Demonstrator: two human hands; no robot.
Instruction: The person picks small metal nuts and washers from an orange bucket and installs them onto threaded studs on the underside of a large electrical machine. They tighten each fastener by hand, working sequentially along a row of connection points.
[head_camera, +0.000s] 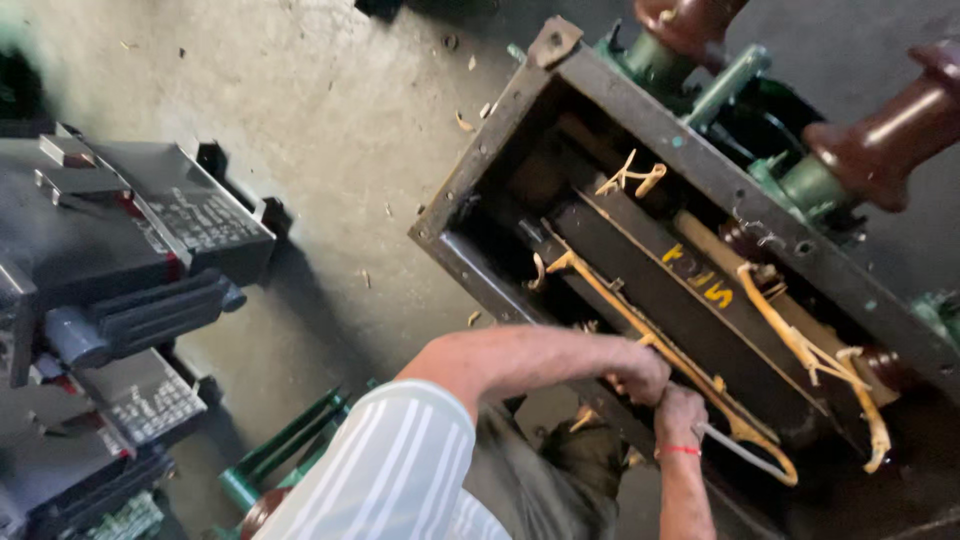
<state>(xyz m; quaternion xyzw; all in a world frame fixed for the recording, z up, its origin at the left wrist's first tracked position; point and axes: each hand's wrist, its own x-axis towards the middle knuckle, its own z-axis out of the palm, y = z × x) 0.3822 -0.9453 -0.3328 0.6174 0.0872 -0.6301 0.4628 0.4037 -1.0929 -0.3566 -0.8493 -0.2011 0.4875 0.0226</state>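
Note:
An open dark metal tank (700, 165) lies tilted on the floor, showing a black core (660, 290) with yellow-sleeved leads (810, 350). My left hand (635, 370), at the end of a striped sleeve, is closed in a fist on a yellow-sleeved lead at the tank's near rim. Just below it, my right hand (680, 412), with a red thread at the wrist, grips a pale wire (745, 455) that curves off to the right along the rim. The two hands touch each other. Brown ribbed insulators (880, 140) stick out from the tank's far side.
Dark grey machine housings with plates (130, 240) stand stacked at the left. A green metal frame (290, 450) lies at the bottom left. The grey concrete floor (340, 130) carries scattered chips. Dark cloth (580, 460) hangs under my arms.

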